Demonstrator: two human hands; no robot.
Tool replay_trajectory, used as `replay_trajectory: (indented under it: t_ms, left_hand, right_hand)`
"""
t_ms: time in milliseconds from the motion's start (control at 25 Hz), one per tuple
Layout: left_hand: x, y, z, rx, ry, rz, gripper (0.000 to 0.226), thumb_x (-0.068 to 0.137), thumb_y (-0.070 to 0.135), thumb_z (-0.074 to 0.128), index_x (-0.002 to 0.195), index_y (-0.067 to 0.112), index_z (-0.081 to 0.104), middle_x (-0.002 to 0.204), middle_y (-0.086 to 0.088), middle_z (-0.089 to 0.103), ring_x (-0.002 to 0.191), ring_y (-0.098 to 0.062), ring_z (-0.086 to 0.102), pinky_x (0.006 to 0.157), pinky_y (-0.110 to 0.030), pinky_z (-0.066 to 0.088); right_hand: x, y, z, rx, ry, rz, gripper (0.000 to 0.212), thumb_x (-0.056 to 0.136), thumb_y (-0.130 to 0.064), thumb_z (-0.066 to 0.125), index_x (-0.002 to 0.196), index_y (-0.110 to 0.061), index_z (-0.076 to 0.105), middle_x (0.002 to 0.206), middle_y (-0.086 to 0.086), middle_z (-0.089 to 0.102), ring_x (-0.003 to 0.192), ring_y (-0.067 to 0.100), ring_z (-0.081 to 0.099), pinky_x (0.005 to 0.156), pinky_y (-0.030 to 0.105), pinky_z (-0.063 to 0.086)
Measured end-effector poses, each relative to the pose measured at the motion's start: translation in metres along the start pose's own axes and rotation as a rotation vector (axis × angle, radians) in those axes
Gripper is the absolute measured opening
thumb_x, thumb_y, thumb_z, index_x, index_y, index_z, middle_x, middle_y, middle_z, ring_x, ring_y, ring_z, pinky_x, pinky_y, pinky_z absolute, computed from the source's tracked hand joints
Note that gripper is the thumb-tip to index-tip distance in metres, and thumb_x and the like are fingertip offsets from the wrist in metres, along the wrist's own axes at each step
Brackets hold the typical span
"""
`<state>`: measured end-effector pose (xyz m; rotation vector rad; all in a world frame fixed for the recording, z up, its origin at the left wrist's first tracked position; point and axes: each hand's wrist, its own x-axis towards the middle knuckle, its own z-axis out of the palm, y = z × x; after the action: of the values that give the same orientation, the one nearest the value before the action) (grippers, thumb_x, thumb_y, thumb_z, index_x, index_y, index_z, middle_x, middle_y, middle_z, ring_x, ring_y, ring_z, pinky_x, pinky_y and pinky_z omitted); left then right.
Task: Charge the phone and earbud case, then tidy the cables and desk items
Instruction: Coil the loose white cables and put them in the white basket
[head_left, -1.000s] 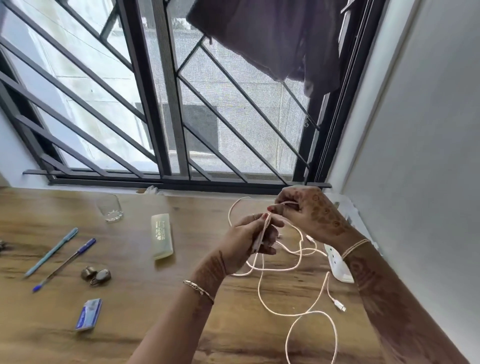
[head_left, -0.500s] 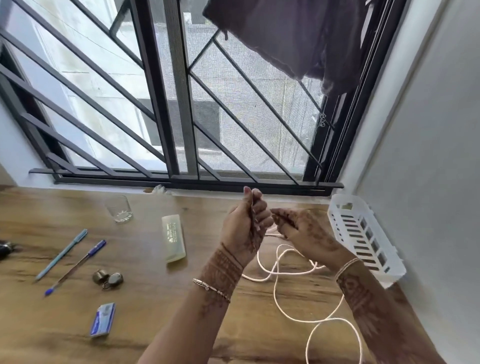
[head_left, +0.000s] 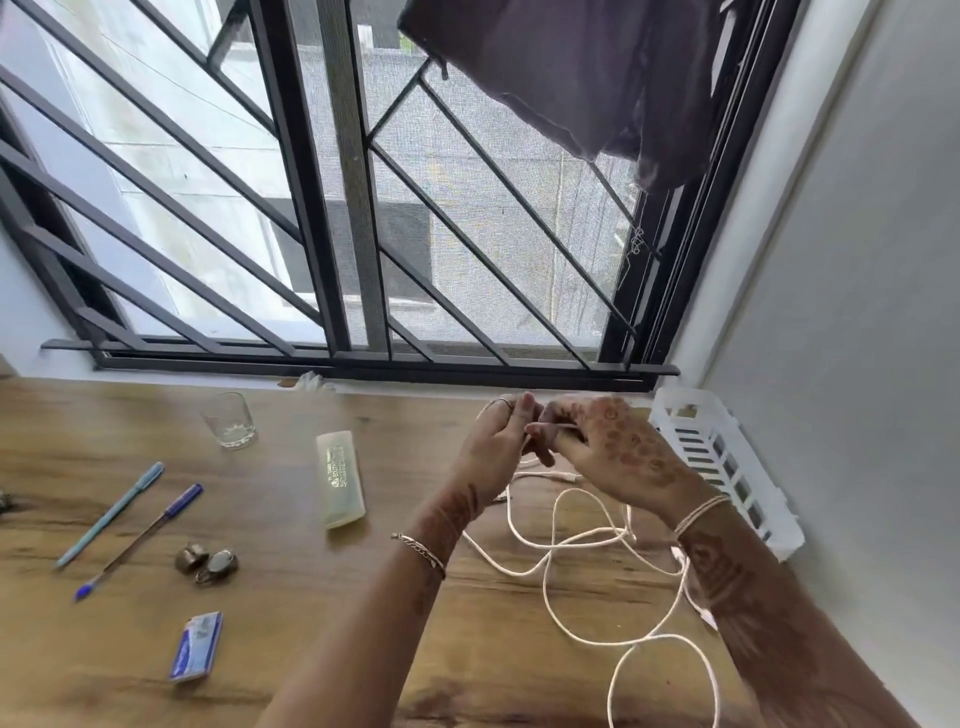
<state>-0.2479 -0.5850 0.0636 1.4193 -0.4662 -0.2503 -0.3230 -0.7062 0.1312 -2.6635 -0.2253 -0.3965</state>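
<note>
A long white cable (head_left: 576, 545) lies in loose loops on the wooden desk (head_left: 291, 613) at the right. My left hand (head_left: 493, 447) is raised above the desk with a turn of the cable around its fingers. Close against it, my right hand (head_left: 613, 447) pinches a strand of the same cable between fingertips. One white plug end (head_left: 563, 475) hangs just below the hands. No phone or earbud case shows in the head view.
A white slotted basket (head_left: 727, 467) stands at the right against the wall. Left of the hands lie a pale translucent case (head_left: 340, 478), a glass (head_left: 228, 421), two pens (head_left: 130, 525), two small metal pieces (head_left: 208, 561) and a blue packet (head_left: 197, 647). A barred window runs behind.
Both hands have risen and come together near the window edge, drawing the cable up with them. The loops on the desk have shifted, and the basket has come into view.
</note>
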Motion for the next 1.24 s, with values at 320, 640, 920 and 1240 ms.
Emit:
replay_trajectory:
  t_ms: [320, 640, 920, 1240]
  left_hand:
    - [-0.009, 0.031, 0.008, -0.14, -0.034, -0.029, 0.051, 0.101, 0.04, 0.029, 0.066, 0.012, 0.053, 0.052, 0.005, 0.041, 0.041, -0.005, 0.034, 0.047, -0.023, 0.042]
    - [0.02, 0.05, 0.006, -0.691, 0.046, -0.013, 0.038, 0.101, 0.033, 0.034, 0.074, 0.011, 0.049, 0.049, 0.004, 0.042, 0.044, -0.009, 0.043, 0.058, -0.026, 0.052]
    - [0.048, 0.034, 0.011, -0.369, 0.144, 0.086, 0.029, 0.103, 0.021, 0.03, 0.085, 0.007, 0.048, 0.073, -0.008, 0.071, 0.072, -0.02, 0.069, 0.085, -0.035, 0.053]
    - [0.031, -0.017, -0.011, 0.449, 0.115, 0.109, 0.062, 0.087, 0.067, 0.028, 0.058, 0.022, 0.058, 0.053, 0.0, 0.055, 0.051, -0.016, 0.052, 0.057, -0.038, 0.046]
  right_hand:
    - [0.044, 0.024, -0.016, 0.31, 0.196, -0.024, 0.017, 0.077, -0.035, 0.074, 0.075, -0.021, 0.064, 0.066, -0.012, 0.064, 0.059, -0.005, 0.056, 0.058, 0.01, 0.044]
    - [0.034, 0.041, 0.031, 0.472, 0.097, 0.16, 0.017, 0.097, -0.023, 0.052, 0.098, -0.025, 0.069, 0.067, -0.014, 0.055, 0.06, -0.003, 0.048, 0.061, 0.017, 0.04]
    - [0.021, 0.029, 0.031, 0.271, 0.04, 0.173, 0.028, 0.093, -0.033, 0.055, 0.067, -0.028, 0.062, 0.039, -0.013, 0.045, 0.042, 0.001, 0.043, 0.05, 0.019, 0.031]
    - [0.028, 0.038, 0.011, 0.605, 0.066, 0.23, 0.035, 0.095, -0.041, 0.05, 0.073, -0.016, 0.059, 0.064, 0.0, 0.047, 0.056, 0.014, 0.04, 0.053, 0.027, 0.034]
